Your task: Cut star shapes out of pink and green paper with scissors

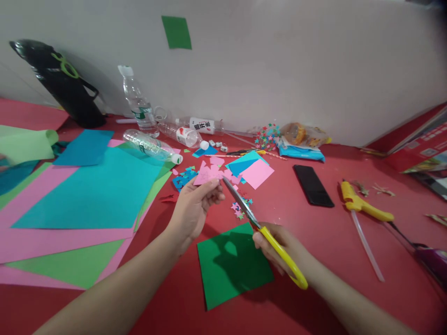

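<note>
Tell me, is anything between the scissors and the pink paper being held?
Nothing visible blocks the scissors in the right hand from the pink paper; the left hand holding it is very near the blade tips.

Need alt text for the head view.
A left hand holds a cut pink paper piece and a right hand holds yellow-handled metal scissors, above a red table. A green paper sheet, black phone and yellow glue gun lie nearby.

Scissors (269,238) between paper sheets (94,190) and glue gun (366,207)
</note>
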Available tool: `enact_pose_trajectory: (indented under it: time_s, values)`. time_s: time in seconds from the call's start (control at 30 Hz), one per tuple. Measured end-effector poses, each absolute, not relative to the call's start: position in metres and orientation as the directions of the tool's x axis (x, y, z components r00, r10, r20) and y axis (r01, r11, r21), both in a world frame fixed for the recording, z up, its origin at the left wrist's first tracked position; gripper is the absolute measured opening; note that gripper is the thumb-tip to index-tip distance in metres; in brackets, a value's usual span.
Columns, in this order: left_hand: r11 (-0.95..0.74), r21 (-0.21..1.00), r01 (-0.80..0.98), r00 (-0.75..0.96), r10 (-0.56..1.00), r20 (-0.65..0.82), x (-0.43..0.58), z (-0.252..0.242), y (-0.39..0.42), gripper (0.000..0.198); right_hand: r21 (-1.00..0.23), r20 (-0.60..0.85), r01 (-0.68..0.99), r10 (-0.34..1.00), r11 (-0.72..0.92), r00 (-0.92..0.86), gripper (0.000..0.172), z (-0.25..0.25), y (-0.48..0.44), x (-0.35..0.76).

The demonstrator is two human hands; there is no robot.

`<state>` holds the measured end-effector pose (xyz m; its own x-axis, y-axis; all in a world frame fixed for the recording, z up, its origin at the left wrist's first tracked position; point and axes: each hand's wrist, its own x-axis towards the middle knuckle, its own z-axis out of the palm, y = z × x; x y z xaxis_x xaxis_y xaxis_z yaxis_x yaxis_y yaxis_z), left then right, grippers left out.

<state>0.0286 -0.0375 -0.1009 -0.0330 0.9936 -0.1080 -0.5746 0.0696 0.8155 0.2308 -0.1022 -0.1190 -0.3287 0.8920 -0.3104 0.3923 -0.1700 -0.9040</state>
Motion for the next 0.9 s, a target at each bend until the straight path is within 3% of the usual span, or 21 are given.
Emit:
enact_pose_trajectory:
  time_s: [0.33,0.9]
  values:
    - [-0.009,0.911,-0.413,-0.088,0.996,-0.030,0.0306,-0.0977,-0.0398,0.011,-0.894,-0.290,0.434,0.879,-0.108,-0.379,0.057,-0.1109,-0.1012,0.2332]
    - [0.056,0.853,-0.518,-0.034,0.996,-0.086,0.0327,-0.0979,-0.0405,0.009,-0.904,-0.268,0.421,0.869,-0.078,-0.415,0.064,-0.1104,-0.1000,0.2331]
